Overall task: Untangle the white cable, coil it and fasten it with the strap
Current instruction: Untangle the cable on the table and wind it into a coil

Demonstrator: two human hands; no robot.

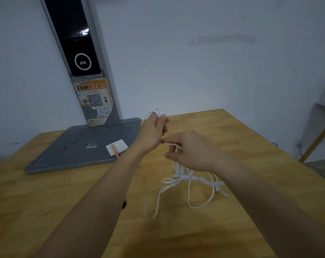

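A thin white cable [184,178] lies in a loose tangle on the wooden table [65,202], below my right hand. My left hand [154,130] is raised above the table and grips a small bundle of coiled white cable loops that stick out above its fingers. My right hand [191,151] pinches a strand of the same cable between thumb and fingers, just right of the left hand. From there the cable drops to the tangle. A pink strip [115,150], possibly the strap, lies on a white paper [119,146].
A grey metal base plate [79,148] with an upright post [79,53] carrying a dark screen and an orange QR sticker stands at the back left of the table. The white wall is behind. A wooden shelf frame [320,135] stands beyond the table's right edge.
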